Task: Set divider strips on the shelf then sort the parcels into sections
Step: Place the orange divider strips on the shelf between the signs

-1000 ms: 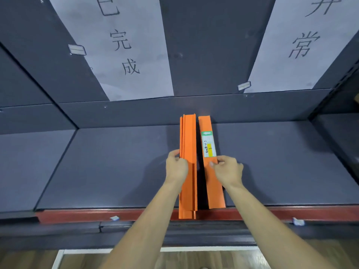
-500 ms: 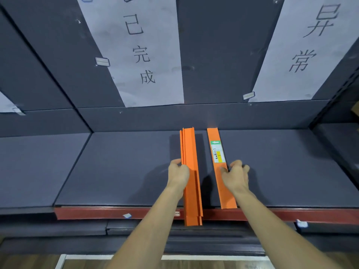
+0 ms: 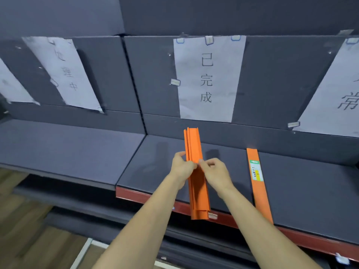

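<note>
Head view shows that we have let go of the labelled divider strip (image 3: 259,183): half a second ago our right hand (image 3: 215,174) was still on it, and now it lies flat by itself on the shelf (image 3: 310,193), well to the right of where we are gripping, running from the red front edge (image 3: 147,196) toward the back panel. That strip looks placed, so one section boundary is set.

Our right hand has come across to join our left hand (image 3: 182,166) on the remaining bundle of strips (image 3: 196,171). Our left hand is curled round the bundle's left side, and our right fingertips (image 3: 203,164) pinch its top layer right beside the left thumb. We judge that we are peeling one strip off the stack for the next boundary.

The bundle's near end juts below our grip past the red front edge; its far end points up beyond our grip toward the paper sign (image 3: 207,78) on the back panel. More signs hang to the left of the grip, so more sections remain to mark. No parcels are in sight yet, so sorting has not begun.
</note>
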